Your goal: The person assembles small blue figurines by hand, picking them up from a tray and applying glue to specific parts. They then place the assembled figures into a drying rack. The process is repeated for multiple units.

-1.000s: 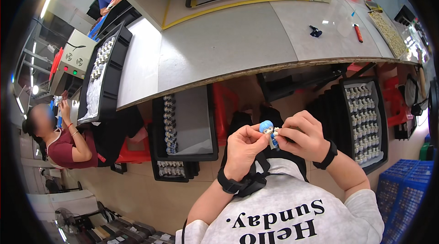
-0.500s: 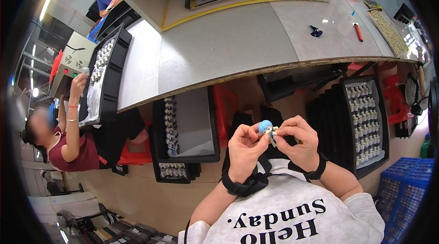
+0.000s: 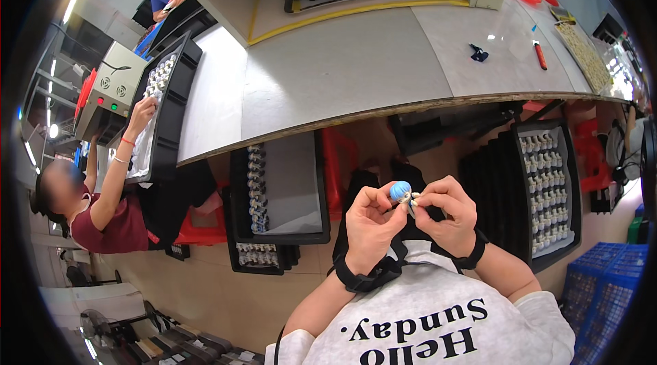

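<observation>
A small, glossy, plastic-looking figurine (image 3: 400,192) with rounded blue hair and a pale body sits between two hands, in front of the wearer's chest. Its long axis slants, head up and to the left, body down and to the right. The bare left hand (image 3: 373,227) pinches it near the head; the bare right hand (image 3: 448,216) pinches the body side (fingertips hide most of it), so neither hand is nearer. Beyond them runs the pale grey, smooth-topped bench (image 3: 335,60). Below its edge, a black, paper-lined tray (image 3: 293,180) with a row of blue-and-white figures lies to the left; a black, rectangular tray (image 3: 576,183) of white pieces lies to the right.
</observation>
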